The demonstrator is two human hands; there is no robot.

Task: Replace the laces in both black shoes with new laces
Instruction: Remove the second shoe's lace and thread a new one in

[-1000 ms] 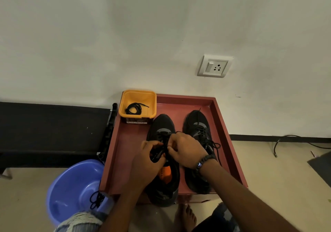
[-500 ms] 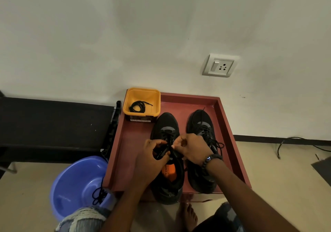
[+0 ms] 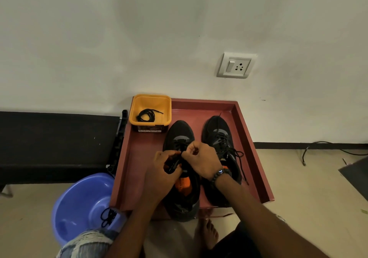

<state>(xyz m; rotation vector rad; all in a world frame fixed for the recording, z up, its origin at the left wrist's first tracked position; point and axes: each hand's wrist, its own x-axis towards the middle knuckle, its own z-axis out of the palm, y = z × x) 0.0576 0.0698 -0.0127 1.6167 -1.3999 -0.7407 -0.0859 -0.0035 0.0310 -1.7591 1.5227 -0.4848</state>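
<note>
Red tray [image 3: 250,148] on the floor against the wall, holding two black shoes side by side, toes toward the wall and heels toward the person. Blue basin [image 3: 79,204] at the tray's near-left corner, with a dark lace bundle [image 3: 108,217] inside. Yellow tub [image 3: 150,109] in the tray's far-left corner, containing a coiled black lace [image 3: 146,116]. Left shoe [image 3: 180,136], long axis running from wall to person, lace partly threaded across its upper eyelets. Right shoe [image 3: 217,130], laced, with loose ends trailing to its right side. Both hands meet directly above the left shoe's tongue: left hand [image 3: 162,175] curled, pinching a lace end between thumb and fingers; right hand [image 3: 203,159] curled likewise, pinching the lace at the eyelet row. The lace lies immediately beneath the fingertips, so each hand is equally near; the next threading step probably turns on drawing the ends outward, across the shoe's long axis. Compared with a second earlier, the hands sit slightly farther toward the toe and the view has shifted a little; shoes, tub and basin keep their places.
</note>
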